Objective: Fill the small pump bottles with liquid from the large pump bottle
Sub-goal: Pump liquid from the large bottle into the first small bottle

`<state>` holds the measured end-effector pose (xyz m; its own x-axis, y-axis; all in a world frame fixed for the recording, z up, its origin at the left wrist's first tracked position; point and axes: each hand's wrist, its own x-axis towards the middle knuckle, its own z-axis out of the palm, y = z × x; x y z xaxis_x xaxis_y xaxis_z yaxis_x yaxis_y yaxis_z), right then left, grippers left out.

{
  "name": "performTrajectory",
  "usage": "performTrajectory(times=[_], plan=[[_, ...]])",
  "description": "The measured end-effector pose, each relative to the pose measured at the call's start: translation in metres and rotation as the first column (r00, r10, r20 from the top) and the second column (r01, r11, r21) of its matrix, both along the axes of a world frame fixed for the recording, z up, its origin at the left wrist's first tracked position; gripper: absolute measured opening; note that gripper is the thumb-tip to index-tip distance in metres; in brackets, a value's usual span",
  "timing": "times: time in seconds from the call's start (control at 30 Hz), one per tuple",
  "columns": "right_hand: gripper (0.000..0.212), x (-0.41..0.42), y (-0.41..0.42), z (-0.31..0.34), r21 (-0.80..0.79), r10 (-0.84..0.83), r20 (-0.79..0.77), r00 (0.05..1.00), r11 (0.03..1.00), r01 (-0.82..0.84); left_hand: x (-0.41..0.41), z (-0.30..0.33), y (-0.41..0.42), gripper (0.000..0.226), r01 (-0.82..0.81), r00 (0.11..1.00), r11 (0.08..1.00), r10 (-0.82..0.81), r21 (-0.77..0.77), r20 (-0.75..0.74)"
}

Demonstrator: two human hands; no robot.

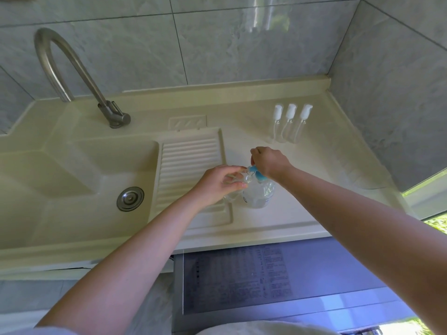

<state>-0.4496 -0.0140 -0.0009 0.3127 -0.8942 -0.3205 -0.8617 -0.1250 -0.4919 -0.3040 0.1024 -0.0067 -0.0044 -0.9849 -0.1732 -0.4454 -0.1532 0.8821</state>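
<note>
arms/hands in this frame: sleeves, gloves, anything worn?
Both forearms are bare up to the frame edge. The left hand and right hand have no gloves, and no watch, ring or band shows. A bit of pale cloth shows at the bottom edge.

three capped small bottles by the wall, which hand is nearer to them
Right. The right hand sits on the large pump bottle pump, just in front of the three small bottles. The left hand is farther, over the washboard edge.

A brushed, matt metal finish is shown by the faucet (72, 76) and the drain plug (130, 198). The large pump bottle (260, 193) is seen as clear glossy plastic, its pump head (257, 172) opaque blue. The countertop (302, 189) appears smooth, cream, faintly glossy; the washboard (191, 170) is ribbed. Polished marbled tiles (242, 44) are seen at twelve o'clock.
</note>
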Motion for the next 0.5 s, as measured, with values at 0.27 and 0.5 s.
performTrajectory(times=[0.27, 0.5], plan=[[0.029, 0.0001, -0.0029, 0.0100, 0.109, 0.001, -0.002, 1.000, 0.994, -0.001, 0.0012, -0.0001, -0.0017, 0.052, -0.009, 0.999, 1.000, 0.009, 0.020, -0.031], [0.028, -0.0006, -0.0014, 0.0013, -0.001, 0.004, 0.011, 1.000, 1.000, -0.004, 0.0011, -0.0043, -0.0015, 0.048, -0.017, 0.999, 1.000, 0.017, 0.007, -0.035]])
